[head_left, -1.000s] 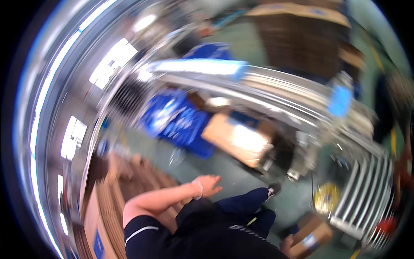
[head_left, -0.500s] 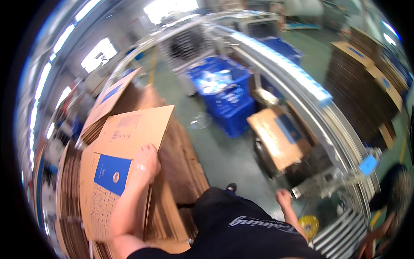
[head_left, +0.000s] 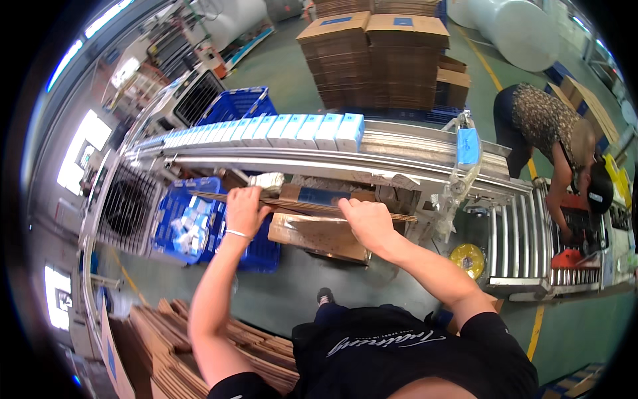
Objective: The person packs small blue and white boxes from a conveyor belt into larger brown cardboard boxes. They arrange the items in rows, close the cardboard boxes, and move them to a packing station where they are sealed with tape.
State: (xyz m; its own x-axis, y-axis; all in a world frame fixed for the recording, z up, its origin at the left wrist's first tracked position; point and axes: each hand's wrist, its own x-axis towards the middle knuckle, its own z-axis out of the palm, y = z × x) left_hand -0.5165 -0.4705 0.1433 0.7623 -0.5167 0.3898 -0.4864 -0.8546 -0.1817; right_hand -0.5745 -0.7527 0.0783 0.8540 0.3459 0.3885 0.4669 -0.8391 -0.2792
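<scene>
A flattened cardboard carton, seen nearly edge-on, stretches left to right between my hands. My left hand is closed over its upper edge near the left part. Farther right, my right hand grips the same edge. Just below and behind it stands a brown carton with a blue patch, partly hidden by the flat sheet and my right hand. Blue crates holding small white-and-blue packs are close to my left hand.
A conveyor carries a row of white-and-blue boxes. Metal rollers and a yellow tape roll are at right. Flat cardboard lies lower left; more stacks stand beyond. At far right a person bends over a red machine.
My view has swung from the cardboard stack on the left to the conveyor. My left hand has left the stack, and both hands now hold a flattened carton.
</scene>
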